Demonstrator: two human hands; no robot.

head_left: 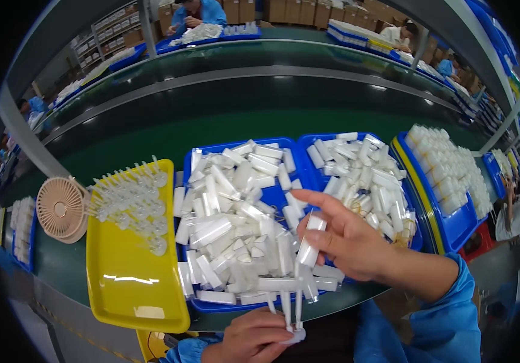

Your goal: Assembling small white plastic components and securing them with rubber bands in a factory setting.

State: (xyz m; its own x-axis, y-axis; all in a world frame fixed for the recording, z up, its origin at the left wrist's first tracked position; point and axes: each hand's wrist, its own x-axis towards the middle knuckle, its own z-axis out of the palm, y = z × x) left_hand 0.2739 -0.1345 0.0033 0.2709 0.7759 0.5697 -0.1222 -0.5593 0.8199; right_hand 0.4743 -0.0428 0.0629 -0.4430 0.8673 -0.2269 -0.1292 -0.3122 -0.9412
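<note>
Between the thumb and fingers of my right hand (360,245) is a small white box in a transparent sleeve (312,239), tilted over the heap. Lower down, near the table edge, the fingers of my left hand (254,336) are closed on a white pronged piece (297,334) with a rounded base. Its thin white stems point up toward the sleeved box; whether they touch it I cannot tell. Right behind both hands, a blue tray (242,307) is heaped with similar white sleeved boxes (211,230).
To the left lies a yellow tray (136,296) with several transparent stemmed pieces (133,202) at its far end. A beige fan (60,209) stands beside it. Another blue tray (418,239) of white pieces is at right, near stacked trays (453,233). Beyond runs a green conveyor (242,100); people work across it.
</note>
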